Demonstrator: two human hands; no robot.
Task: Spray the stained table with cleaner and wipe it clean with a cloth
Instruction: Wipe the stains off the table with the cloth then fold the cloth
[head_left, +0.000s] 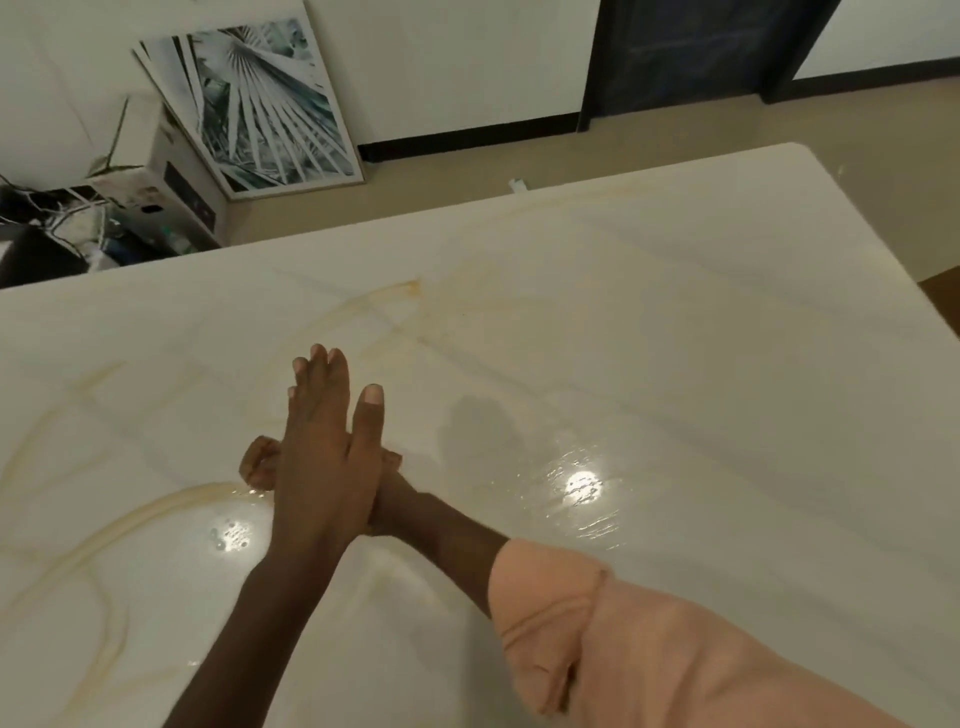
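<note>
The white marble-look table (675, 312) fills the view. Yellow-brown stain streaks curve across it at the left (130, 525) and near the middle (405, 288). A wet sheen (582, 488) glints around the hands. My left hand (322, 447) lies flat above the table with straight fingers pointing away. My right hand (258, 462) crosses beneath it from a pink sleeve; only its curled fingertips show on the left, with nothing visible in them. No cloth or spray bottle is in view.
Beyond the table's far edge lies beige floor. Framed palm-leaf pictures (260, 104) lean on the wall beside a cardboard box (171, 176) and dark clutter at the left. A dark door (691, 52) stands at the back right.
</note>
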